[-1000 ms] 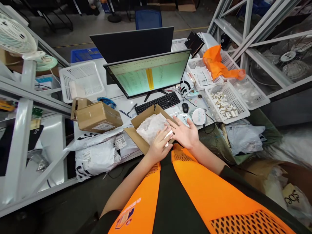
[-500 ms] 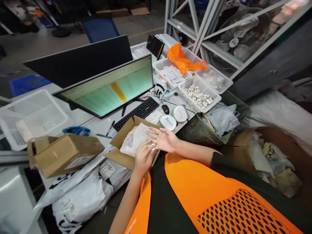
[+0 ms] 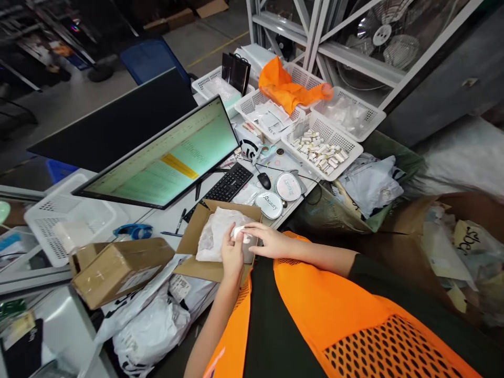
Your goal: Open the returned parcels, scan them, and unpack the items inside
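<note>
The left hand (image 3: 233, 256) pinches a small white piece (image 3: 237, 231), likely light and best held by its edges; the right hand's (image 3: 271, 241) grip I cannot tell.

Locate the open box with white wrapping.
Head view, just left of centre: the open box sits at the desk's near edge, nearer than the keyboard, left hand and right hand at its right side.

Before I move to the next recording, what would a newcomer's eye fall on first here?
The bright orange vest, low in the view, then the orange bundle on white baskets above centre. The lit screen stands left of centre. Over the open box, the left hand pinches a small white item, the right hand touching it.
</note>
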`<state>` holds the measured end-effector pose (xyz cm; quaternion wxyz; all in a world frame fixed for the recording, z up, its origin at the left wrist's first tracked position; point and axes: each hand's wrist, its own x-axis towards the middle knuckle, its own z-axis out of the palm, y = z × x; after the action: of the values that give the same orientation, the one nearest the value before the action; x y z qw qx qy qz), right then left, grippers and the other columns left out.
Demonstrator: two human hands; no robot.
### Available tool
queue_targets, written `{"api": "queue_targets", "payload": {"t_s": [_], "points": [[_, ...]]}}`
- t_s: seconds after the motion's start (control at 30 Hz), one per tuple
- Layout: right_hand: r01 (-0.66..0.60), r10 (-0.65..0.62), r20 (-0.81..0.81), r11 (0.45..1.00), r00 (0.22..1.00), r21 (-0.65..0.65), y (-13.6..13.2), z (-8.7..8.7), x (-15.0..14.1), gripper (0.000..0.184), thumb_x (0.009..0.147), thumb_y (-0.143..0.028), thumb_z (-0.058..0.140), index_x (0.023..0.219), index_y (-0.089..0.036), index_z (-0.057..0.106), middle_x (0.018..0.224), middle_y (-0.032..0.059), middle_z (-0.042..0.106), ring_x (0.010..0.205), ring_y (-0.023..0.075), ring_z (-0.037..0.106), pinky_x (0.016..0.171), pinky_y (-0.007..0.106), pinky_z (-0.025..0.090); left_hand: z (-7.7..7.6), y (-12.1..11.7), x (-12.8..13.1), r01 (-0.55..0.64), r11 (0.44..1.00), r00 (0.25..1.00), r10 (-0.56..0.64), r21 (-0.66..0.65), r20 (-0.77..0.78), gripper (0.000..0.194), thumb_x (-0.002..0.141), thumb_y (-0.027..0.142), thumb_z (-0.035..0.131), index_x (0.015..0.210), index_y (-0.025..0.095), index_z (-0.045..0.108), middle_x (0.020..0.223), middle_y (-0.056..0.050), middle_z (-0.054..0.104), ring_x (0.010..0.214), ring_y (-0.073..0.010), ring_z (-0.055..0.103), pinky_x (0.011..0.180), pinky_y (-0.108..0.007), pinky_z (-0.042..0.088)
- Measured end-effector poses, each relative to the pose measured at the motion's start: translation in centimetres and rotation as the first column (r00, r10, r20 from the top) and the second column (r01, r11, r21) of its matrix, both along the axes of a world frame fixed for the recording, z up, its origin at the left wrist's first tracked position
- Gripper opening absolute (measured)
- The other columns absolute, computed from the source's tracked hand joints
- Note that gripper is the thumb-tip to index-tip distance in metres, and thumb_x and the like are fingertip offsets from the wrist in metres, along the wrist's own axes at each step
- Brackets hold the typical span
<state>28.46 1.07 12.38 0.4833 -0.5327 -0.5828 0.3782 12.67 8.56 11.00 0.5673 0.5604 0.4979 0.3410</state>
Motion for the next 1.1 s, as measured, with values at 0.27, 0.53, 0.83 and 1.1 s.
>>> {"api": "queue_targets", "payload": {"t_s": [0.27,0.53,0.83,1.1], "points": [[0.1,-0.134,0.331,0.988,0.934,0.118,-0.7,-1.9,7.6,0.028,0.095,-0.021,0.064,0.122,-0.022,0.073,0.11,0.0096,0.071,0.103,0.0232,0.068,0.096,0.037,0.055,-0.4,-1.1,3.8,0.4,0.856,0.917,-0.37,-0.328,0.151,0.078,0.086,0.075,0.058,0.133,0.013,0.063,0.121,-0.018,0.074,0.116,-0.033,0.069,0.113,-0.052,0.044],[0.963,-0.887,0.406,0.135,0.222,-0.234,-12.6,-7.6,27.6,0.056,0.093,-0.041,0.054,0.137,-0.006,0.058,0.136,0.0293,0.059,0.122,0.0337,0.06,0.107,0.053,0.046,-2.3,1.3,-8.9,-0.307,0.848,0.67,0.515,0.432,-0.534,0.063,0.081,0.041,0.07,0.137,0.014,0.057,0.154,-0.018,0.048,0.15,-0.0392,0.035,0.126,-0.06,0.021],[0.58,-0.494,0.305,0.71,0.814,-0.4,-5.0,-9.0,23.8,0.042,0.086,-0.044,0.057,0.107,-0.013,0.075,0.108,0.0216,0.074,0.105,0.0331,0.07,0.098,0.05,0.054,-5.8,-2.2,-6.1,-0.742,0.615,0.67,0.689,-0.265,-0.276,0.051,0.082,0.015,0.071,0.13,0.014,0.055,0.122,-0.015,0.07,0.111,-0.0307,0.071,0.099,-0.049,0.056],[-0.115,0.125,0.276,0.992,0.953,-0.052,9.7,-2.7,9.9,0.044,0.09,-0.031,0.062,0.132,-0.017,0.066,0.139,0.0152,0.062,0.133,0.0296,0.054,0.119,0.048,0.039,-6.7,-5.9,-6.7,-0.724,0.592,0.65,0.757,-0.355,-0.063,0.04,0.071,0.01,0.071,0.11,0.017,0.065,0.106,-0.01,0.075,0.095,-0.0249,0.074,0.098,-0.047,0.057]]}}
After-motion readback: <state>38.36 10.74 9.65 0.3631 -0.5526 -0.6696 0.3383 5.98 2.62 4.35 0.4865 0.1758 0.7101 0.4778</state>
